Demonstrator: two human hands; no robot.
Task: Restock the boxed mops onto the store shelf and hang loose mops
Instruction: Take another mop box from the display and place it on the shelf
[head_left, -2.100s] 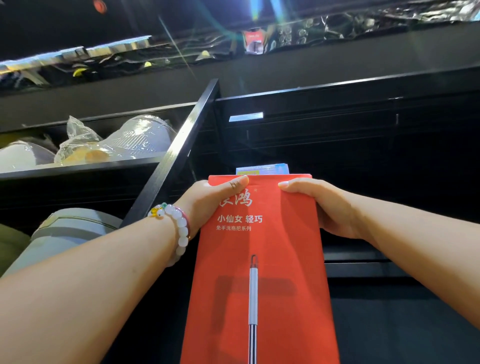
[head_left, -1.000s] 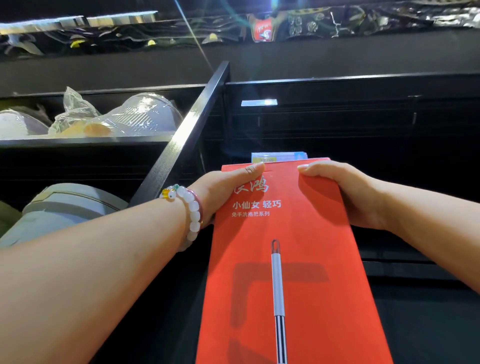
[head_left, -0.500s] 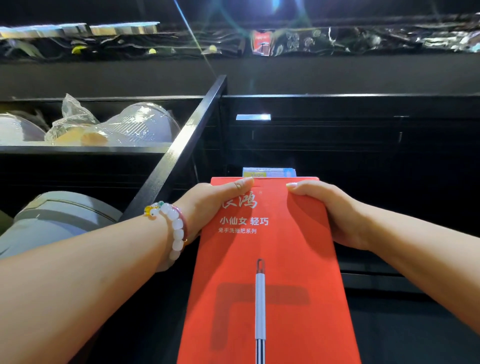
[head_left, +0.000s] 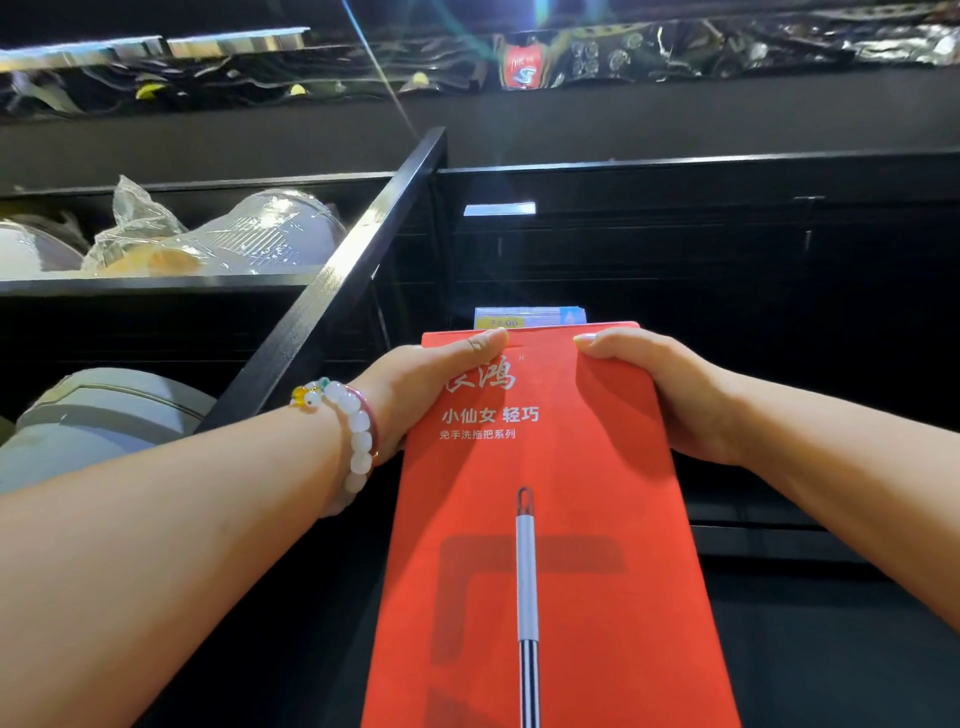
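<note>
A tall red mop box (head_left: 545, 519) with white lettering and a printed mop handle stands upright in the middle of the head view, in front of a dark store shelf (head_left: 675, 249). My left hand (head_left: 421, 384), with a bead bracelet on its wrist, grips the box's upper left edge, thumb across the top front. On the upper right edge my right hand (head_left: 670, 384) holds the box the same way. A blue and yellow price tag (head_left: 530, 316) shows just behind the box's top edge.
A black upright post (head_left: 337, 291) slants beside the box on the left. Beyond it, plastic-wrapped round items (head_left: 234, 239) lie on an upper shelf, and a grey round bin (head_left: 98, 415) sits below. Dark shelf rails run to the right.
The box has stayed in both hands, with small shifts left and right and slightly down against the shelf. The grip looks the same throughout.
</note>
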